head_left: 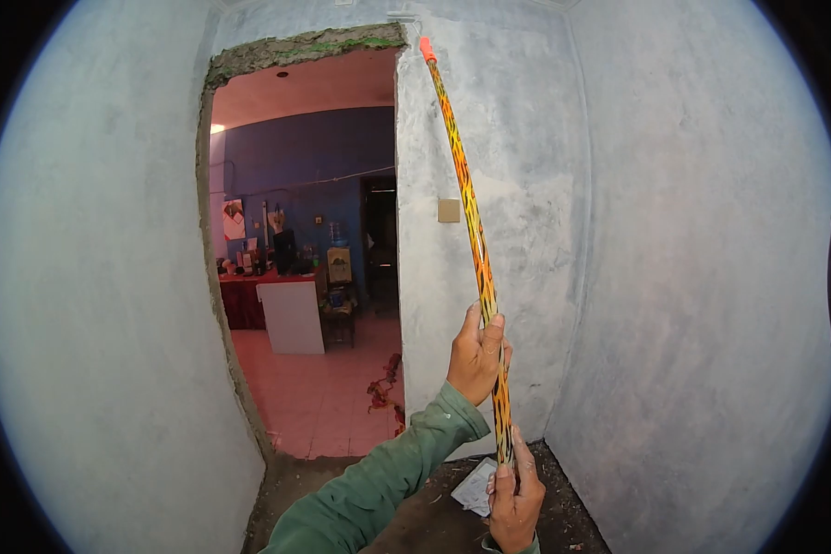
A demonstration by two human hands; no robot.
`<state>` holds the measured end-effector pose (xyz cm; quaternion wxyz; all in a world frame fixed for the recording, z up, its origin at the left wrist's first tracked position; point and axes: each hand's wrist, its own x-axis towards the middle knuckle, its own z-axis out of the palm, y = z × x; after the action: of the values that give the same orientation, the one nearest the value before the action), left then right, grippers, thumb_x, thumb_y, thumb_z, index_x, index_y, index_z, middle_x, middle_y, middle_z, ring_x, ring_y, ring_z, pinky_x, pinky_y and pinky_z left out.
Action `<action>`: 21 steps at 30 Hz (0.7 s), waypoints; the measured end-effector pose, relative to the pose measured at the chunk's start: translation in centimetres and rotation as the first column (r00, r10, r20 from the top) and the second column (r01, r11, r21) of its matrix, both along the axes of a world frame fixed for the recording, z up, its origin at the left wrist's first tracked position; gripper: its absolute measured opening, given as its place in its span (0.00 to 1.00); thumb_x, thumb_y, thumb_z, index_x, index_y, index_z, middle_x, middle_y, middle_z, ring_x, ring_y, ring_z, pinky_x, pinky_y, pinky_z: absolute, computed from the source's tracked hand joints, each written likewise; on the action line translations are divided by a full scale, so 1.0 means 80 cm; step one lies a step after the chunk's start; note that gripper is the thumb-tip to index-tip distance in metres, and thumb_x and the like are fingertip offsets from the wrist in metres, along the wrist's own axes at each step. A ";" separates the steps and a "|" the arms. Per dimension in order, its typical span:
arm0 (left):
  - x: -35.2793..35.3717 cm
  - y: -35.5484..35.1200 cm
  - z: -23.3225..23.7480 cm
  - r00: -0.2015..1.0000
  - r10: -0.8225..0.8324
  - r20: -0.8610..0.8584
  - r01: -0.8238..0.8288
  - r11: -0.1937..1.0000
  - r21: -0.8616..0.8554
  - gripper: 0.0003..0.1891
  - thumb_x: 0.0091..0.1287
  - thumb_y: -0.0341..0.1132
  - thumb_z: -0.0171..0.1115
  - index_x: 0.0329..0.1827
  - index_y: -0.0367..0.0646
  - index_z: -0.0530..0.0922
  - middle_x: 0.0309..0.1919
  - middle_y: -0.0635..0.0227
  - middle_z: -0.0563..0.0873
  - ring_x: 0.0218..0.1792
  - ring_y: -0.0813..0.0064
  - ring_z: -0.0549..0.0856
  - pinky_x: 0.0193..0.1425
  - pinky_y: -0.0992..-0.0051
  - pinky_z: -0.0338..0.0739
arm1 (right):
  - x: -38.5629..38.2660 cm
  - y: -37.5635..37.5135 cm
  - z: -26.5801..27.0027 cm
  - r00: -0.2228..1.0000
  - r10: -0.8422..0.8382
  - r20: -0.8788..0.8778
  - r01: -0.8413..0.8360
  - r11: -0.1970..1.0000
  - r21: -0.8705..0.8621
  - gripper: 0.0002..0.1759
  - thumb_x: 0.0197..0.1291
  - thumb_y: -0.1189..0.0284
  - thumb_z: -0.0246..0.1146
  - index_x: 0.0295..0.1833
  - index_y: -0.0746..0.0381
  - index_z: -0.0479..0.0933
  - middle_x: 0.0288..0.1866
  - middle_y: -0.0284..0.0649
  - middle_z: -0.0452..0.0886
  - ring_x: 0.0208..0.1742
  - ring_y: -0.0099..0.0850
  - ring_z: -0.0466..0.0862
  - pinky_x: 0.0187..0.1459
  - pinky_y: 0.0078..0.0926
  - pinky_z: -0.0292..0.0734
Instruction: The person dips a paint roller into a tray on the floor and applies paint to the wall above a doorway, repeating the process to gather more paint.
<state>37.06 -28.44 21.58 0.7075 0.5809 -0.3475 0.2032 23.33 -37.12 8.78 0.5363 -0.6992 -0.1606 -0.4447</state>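
Head view: left hand (476, 358) and right hand (515, 499), grips closed round pole (467, 203), tip up near wall (526, 120); next likely needs steady aim.

Rough grey walls (102, 277) are standing on the left and the right. A doorway (305, 258) with a broken, crumbly top edge (305, 46) is opening into a far room. A small square switch plate (449, 210) is sitting on the wall just right of the doorway. In the far room, a blue wall (295, 157) is showing at the back, and a white counter (291, 317) is standing on a pink tiled floor (314, 397). A red table (240, 300) with small things on it is standing left of the counter. A red tangle (381, 388) is lying on the tiles near the doorway. A crumpled paper (475, 485) is lying on the near dirt floor (434, 503).
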 end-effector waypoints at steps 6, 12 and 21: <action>0.013 0.002 -0.003 0.999 -0.037 0.031 0.038 0.999 -0.021 0.23 0.82 0.46 0.51 0.67 0.35 0.66 0.25 0.73 0.75 0.24 0.83 0.79 0.26 0.79 0.73 | -0.011 0.012 0.020 0.998 0.047 -0.044 -0.044 0.996 0.075 0.25 0.79 0.66 0.52 0.75 0.62 0.71 0.26 0.36 0.74 0.23 0.23 0.67 0.25 0.25 0.66; 0.018 0.008 0.000 0.999 -0.046 0.015 0.046 0.999 -0.025 0.24 0.82 0.47 0.51 0.68 0.35 0.65 0.25 0.73 0.75 0.24 0.83 0.79 0.27 0.79 0.74 | 0.009 0.016 0.011 0.997 -0.048 0.060 0.049 0.999 -0.008 0.24 0.78 0.66 0.52 0.74 0.63 0.72 0.32 0.38 0.78 0.25 0.25 0.69 0.27 0.26 0.68; 0.023 0.016 0.002 0.999 -0.050 0.002 0.050 0.999 0.004 0.24 0.83 0.48 0.50 0.67 0.36 0.66 0.25 0.73 0.74 0.25 0.82 0.78 0.29 0.79 0.73 | -0.005 0.028 0.027 0.992 0.072 -0.104 -0.060 0.991 0.116 0.25 0.79 0.65 0.53 0.75 0.64 0.71 0.31 0.36 0.77 0.25 0.24 0.70 0.27 0.25 0.68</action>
<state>38.90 -27.14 21.74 0.7108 0.5734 -0.3628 0.1854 22.89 -34.89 10.98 0.5971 -0.6853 -0.1292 -0.3963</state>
